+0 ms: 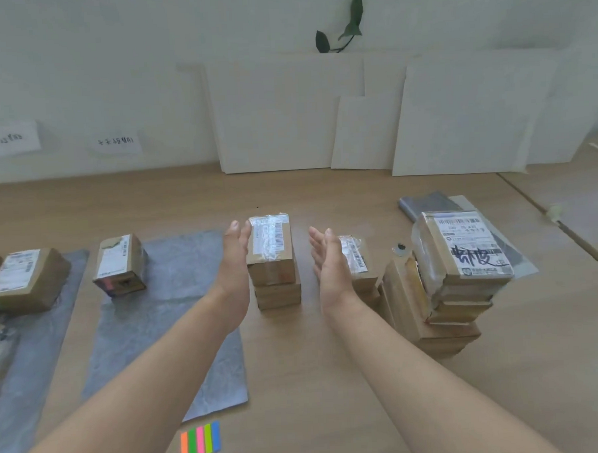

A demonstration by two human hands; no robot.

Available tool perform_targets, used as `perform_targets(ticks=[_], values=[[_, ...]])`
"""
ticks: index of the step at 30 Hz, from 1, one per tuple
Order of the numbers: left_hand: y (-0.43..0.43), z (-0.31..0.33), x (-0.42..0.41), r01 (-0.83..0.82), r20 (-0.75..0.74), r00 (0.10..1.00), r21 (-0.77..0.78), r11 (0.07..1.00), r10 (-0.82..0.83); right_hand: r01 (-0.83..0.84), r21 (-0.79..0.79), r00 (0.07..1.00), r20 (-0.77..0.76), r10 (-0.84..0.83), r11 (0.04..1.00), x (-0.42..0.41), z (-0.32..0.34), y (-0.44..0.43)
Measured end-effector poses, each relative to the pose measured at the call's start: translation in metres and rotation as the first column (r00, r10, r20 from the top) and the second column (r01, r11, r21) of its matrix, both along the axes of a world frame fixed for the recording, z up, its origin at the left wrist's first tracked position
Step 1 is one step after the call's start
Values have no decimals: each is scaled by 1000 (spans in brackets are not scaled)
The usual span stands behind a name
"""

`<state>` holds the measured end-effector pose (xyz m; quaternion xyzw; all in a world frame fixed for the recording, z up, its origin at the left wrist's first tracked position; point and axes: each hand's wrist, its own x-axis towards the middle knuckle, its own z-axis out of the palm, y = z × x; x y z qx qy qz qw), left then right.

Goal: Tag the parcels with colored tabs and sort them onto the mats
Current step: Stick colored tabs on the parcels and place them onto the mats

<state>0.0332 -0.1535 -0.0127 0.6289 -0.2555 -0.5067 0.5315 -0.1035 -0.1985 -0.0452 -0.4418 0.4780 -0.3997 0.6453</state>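
The tabletop [332, 396] held a gray mat [164, 317] at middle left with one small box [119, 265], likely sorted already. At center, the parcel stack [273, 261] stood between the left hand [235, 260] and right hand [330, 262], each grip wide and holding nothing, likely ready to lift it. The colored tabs [199, 442] lay at the bottom.

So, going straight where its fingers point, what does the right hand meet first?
Likely nothing near: the right hand points forward between the taped brown cardboard parcel stack and the smaller labelled cardboard parcel; beyond, only the white boards leaning at the wall. Depth unclear.
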Motion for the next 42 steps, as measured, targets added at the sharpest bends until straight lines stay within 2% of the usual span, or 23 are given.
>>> perform_targets(ticks=[6, 13, 18, 21, 28, 32, 36, 42], values=[[-36, -42, 35, -63, -15, 998, 95, 993, 65, 21, 106, 992, -124, -8, 994, 36, -41, -41], [-58, -75, 53, -65, -107, 991, 184, 981, 85, 55, 166, 996, -77, -43, 985, 57, -65, -58], [-58, -88, 61, -56, -145, 986, 184, 981, 83, 108, 160, 990, -109, -91, 981, 65, -84, -56], [-54, -85, 61, -73, -152, 983, 168, 983, 99, 65, 128, 991, -125, -49, 990, 63, -84, -55], [-38, -62, 48, -64, -118, 990, 85, 994, 73, 86, 113, 989, -128, -71, 990, 58, -66, -38], [-29, -44, 40, -54, -89, 994, 35, 998, 56, 106, 42, 981, -170, -97, 994, 46, -69, -35], [-17, -23, 29, -27, -66, 998, -22, 999, 25, 95, -24, 985, -142, -97, 995, 30, -13, -11], [9, 10, 12, 9, -36, 999, -99, 995, -13, 124, -52, 987, -94, -129, 991, 8, 28, 21]])
